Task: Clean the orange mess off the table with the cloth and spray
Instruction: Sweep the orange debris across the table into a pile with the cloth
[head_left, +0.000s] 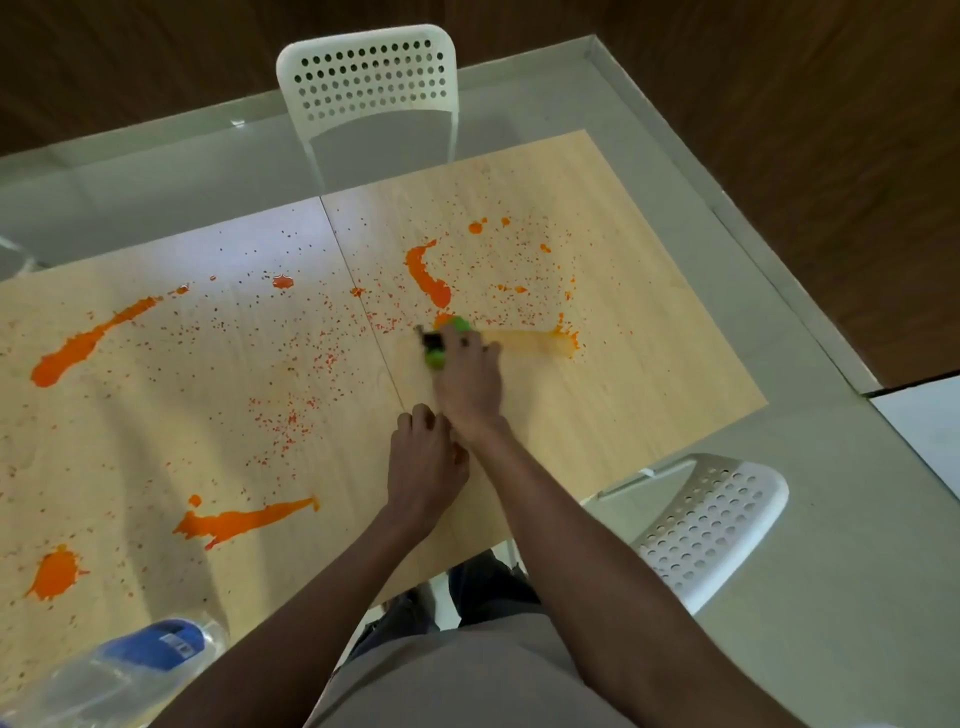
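Note:
The light wooden table (649, 374) is covered in orange splashes and fine specks. Big blotches lie at the far middle (427, 275), the left (78, 345), the near left (244, 521) and the near-left corner (56, 573). My right hand (467, 379) grips a green cloth (435, 358) with a black part and presses it on the table by the far-middle blotch. A pale wiped smear (524, 340) runs right from it to an orange patch (569, 338). My left hand (426, 462) rests on the table just behind, fingers bent, holding nothing that I can see. A clear bottle with a blue label (150, 647) lies at the near-left edge.
A white perforated chair (369, 78) stands at the table's far side, and another (717, 525) at the near right. The table is made of two boards with a seam (358, 291) down the middle. Grey floor surrounds it.

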